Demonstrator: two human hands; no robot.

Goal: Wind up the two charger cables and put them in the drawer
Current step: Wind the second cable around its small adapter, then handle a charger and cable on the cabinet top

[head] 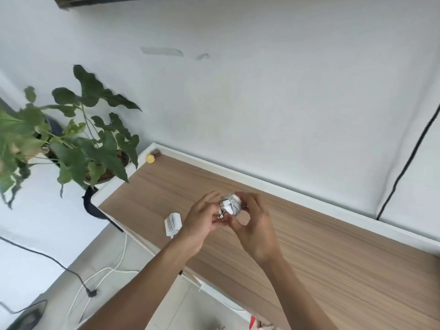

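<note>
A white charger with its cable wound tightly round it (231, 204) is held above the wooden desk top (321, 253). My right hand (256, 225) grips the bundle from the right. The fingers of my left hand (202, 220) pinch its plug end at the lower left. A second white charger (173, 224) lies on the desk just left of my left hand, near the desk's left edge. Its white cable (104, 275) hangs off the edge and trails over the floor. No drawer shows in this view.
A potted plant (78, 139) stands past the desk's far left corner, and a small yellow object (150, 158) sits at that corner. A black cable with a plug (91, 292) lies on the floor at the left. Another black cable (402, 167) runs down the wall at the right.
</note>
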